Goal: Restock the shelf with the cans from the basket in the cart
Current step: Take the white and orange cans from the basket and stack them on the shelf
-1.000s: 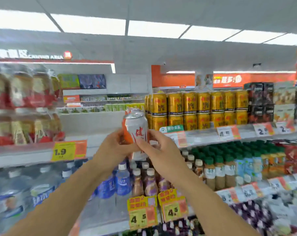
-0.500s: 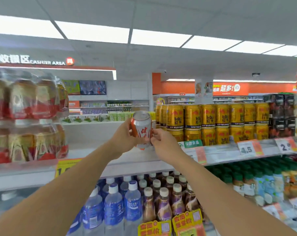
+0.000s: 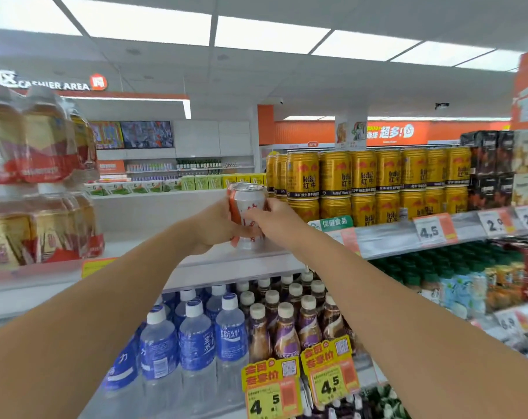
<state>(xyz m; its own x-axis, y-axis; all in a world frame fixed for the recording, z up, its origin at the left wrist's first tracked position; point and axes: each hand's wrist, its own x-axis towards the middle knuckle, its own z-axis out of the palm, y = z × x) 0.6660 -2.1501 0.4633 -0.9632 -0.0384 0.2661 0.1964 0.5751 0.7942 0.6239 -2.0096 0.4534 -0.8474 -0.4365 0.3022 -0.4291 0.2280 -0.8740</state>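
A white and orange can (image 3: 247, 204) stands upright at the top shelf (image 3: 154, 249), its base at or just above the white board. My left hand (image 3: 215, 226) grips its left side and my right hand (image 3: 272, 220) grips its right side. A second can rim seems to show just behind its top. The can is immediately left of the stacked gold Red Bull cans (image 3: 368, 182). The basket and cart are out of view.
Shrink-wrapped tea bottle packs (image 3: 36, 179) fill the shelf's left end. Bare white board lies between them and the can. Below stand blue Pocari bottles (image 3: 196, 343), brown coffee bottles (image 3: 287, 322) and yellow price tags (image 3: 272, 388). Black cartons (image 3: 486, 167) sit at the right.
Both hands have carried the can forward and down onto the top shelf beside the gold cans. The camera has drawn closer to the shelf.
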